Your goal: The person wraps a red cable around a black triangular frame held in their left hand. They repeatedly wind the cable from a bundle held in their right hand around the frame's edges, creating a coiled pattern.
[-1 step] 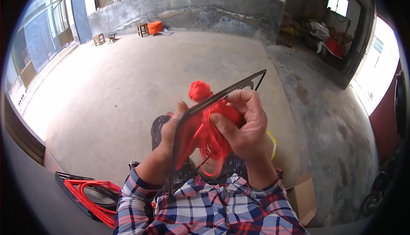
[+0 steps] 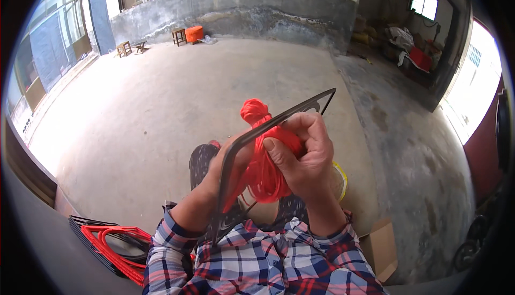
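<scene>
Red cord bundle [image 2: 265, 161] being worked against a thin black metal frame [image 2: 279, 120], over the lap.
Right hand [image 2: 303, 161] is clenching the cord at the bar; left hand [image 2: 225, 166], half hidden, is gripping the frame. Loose loops are risking tangling or slipping off.

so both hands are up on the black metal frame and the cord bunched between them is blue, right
Not quite: the cord is bright red-orange, not blue, as the head view shows. The rest holds: the left hand and the right hand are both up on the black metal frame, with the cord bunched between them.
</scene>
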Motion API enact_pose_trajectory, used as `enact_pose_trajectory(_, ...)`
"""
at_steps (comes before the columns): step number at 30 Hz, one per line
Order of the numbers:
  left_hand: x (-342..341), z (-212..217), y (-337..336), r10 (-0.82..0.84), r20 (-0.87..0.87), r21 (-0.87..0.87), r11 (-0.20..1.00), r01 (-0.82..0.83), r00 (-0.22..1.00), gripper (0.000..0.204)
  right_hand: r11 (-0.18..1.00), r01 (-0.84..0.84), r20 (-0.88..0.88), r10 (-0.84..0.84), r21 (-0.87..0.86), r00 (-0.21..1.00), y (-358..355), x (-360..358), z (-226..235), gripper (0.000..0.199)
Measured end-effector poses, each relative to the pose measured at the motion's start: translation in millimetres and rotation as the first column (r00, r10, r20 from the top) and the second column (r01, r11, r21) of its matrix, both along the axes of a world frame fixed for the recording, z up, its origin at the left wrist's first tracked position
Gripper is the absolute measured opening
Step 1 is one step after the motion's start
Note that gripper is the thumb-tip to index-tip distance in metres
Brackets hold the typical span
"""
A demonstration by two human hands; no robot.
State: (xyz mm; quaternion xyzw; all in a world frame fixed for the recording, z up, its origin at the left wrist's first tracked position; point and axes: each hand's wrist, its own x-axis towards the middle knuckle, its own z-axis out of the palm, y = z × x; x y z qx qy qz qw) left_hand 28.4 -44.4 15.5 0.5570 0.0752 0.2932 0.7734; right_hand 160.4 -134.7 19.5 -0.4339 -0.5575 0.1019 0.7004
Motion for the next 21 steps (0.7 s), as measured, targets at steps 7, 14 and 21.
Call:
enact_pose_trajectory(7, -3.0, -8.5, -1.7, -0.13, 0.107, -0.151, 0.978, 0.145, 0.986, 0.034, 0.878, -0.472, -0.701, 0.386, 0.079, 0.6, 7.2, 35.4, -40.2, 0.031)
enact_pose_trajectory(14, 10.7, -28.7, -15.0, -0.013, 0.211, 0.406, 0.911, -0.076, 0.977, 0.045, 0.473, -0.814, -0.54, 0.805, 0.337, 0.244, 24.7, 22.6, -7.2, 0.042)
enact_pose_trajectory(21, -4.6, 5.1, -11.2, -0.363, 0.176, -0.115, 0.915, 0.386, 0.915, 0.07, 0.822, -0.344, -0.839, 0.525, 0.455, 0.144, 45.5, 56.3, -71.8, 0.032)
